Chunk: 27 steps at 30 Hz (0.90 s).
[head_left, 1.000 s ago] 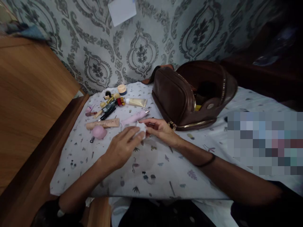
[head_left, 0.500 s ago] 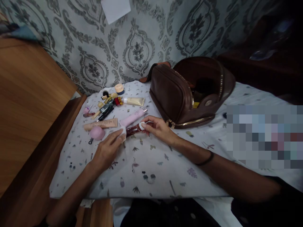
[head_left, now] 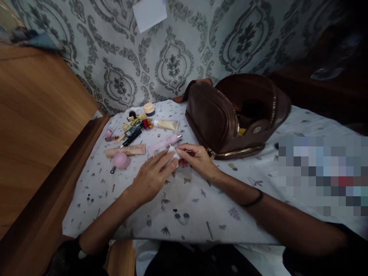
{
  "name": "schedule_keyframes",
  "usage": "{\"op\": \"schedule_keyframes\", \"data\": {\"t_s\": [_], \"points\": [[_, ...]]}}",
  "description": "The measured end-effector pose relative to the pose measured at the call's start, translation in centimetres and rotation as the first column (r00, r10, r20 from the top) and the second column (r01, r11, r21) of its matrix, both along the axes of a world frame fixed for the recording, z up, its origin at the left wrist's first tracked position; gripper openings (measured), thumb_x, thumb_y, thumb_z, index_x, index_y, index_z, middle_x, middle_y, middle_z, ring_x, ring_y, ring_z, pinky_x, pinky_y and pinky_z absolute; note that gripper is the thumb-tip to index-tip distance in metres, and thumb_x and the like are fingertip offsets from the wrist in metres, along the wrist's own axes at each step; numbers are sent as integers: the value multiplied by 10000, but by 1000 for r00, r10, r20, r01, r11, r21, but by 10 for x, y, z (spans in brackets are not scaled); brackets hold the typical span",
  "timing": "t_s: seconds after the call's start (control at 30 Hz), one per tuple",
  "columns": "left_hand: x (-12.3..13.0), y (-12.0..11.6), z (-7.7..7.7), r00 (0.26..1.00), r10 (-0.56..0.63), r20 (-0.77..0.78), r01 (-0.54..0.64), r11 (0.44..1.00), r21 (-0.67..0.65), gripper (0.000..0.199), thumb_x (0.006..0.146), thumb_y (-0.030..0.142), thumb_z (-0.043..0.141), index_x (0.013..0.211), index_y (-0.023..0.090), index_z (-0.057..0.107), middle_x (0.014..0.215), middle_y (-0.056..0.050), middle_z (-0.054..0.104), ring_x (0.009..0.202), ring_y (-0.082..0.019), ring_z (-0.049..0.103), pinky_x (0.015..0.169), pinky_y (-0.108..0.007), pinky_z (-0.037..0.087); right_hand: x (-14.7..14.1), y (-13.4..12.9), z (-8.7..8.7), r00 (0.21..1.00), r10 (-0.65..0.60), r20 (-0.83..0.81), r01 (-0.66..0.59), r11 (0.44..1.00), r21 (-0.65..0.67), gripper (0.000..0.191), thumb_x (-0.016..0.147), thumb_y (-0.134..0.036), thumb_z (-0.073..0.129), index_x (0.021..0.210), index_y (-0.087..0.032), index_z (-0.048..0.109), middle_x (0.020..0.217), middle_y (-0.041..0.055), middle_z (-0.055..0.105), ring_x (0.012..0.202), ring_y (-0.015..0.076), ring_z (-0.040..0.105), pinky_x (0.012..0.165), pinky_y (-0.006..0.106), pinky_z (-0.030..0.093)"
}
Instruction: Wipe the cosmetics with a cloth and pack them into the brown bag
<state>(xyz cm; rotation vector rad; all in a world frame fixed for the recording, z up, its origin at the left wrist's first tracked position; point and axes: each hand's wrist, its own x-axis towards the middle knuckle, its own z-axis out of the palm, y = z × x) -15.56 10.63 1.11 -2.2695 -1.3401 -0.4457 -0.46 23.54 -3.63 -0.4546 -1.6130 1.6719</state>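
White cotton pad sits pinched between your two hands, just above the printed white sheet and beside a pink tube. It probably weighs almost nothing and is soft, so it will crush under light pressure and could tear if dragged; a folded edge looks like the better place to take hold. Your left hand lies palm down with the fingers extended, and that grip is closed against the pad from one side. Your right hand comes from the other side with the fingers curled, its grip together on the pad and on a dark red cosmetic piece. That piece is mostly hidden, and its exact shape cannot be told from the head view. It looks stiff and perhaps glossy, so it may slip; hold it behind the pad. Both forearms angle inward, low over the sheet, with a brown leather pouch just beyond your right hand.
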Motion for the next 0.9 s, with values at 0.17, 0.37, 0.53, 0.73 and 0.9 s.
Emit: {"op": "schedule_keyframes", "data": {"t_s": [0.17, 0.37, 0.53, 0.73, 0.9], "points": [[-18, -2, -10, 999, 25, 44, -23, 999, -46, 369, 948, 17, 408, 1257, 125, 579, 1346, -156, 625, 1321, -276, 542, 1040, -442, 541, 2, 0, 0, 995, 98, 33, -95, 993, -75, 427, 756, -498, 760, 1030, -182, 677, 705, -5, 649, 584, 119, 596, 583, 262, 516], [-49, -20, -19, 972, 120, 201, -96, 987, -129, 426, 905, -11, 428, 1251, 170, 597, 1330, -139, 636, 1239, -234, 610, 1016, -411, 556, 1, 1, -3, 995, 79, 53, -78, 997, -27, 367, 803, -479, 720, 986, -167, 661, 706, -3, 631, 604, 117, 587, 586, 258, 501], [-58, -26, -17, 947, 195, 256, -157, 974, -161, 405, 923, 31, 428, 1252, 186, 607, 1305, -122, 653, 1181, -205, 645, 994, -372, 563, 0, 2, -7, 994, 90, 57, -88, 995, -51, 387, 789, -435, 737, 1054, -168, 645, 781, 14, 670, 639, 121, 613, 588, 254, 501], [-30, -11, -4, 953, 145, 268, -122, 987, -103, 404, 952, 62, 405, 1282, 200, 593, 1331, -116, 634, 1234, -215, 606, 1038, -409, 536, 0, 2, -8, 994, 100, 36, -99, 994, -52, 393, 773, -374, 754, 1104, -191, 647, 801, 11, 670, 658, 125, 621, 611, 262, 506], [-7, 2, -8, 995, 46, 86, -40, 997, -70, 445, 939, 26, 385, 1320, 171, 563, 1369, -128, 614, 1303, -275, 553, 1044, -468, 529, -1, -2, -6, 998, 59, 9, -59, 998, -30, 400, 701, -420, 791, 991, -192, 636, 839, -2, 652, 633, 105, 589, 584, 236, 492]]}}
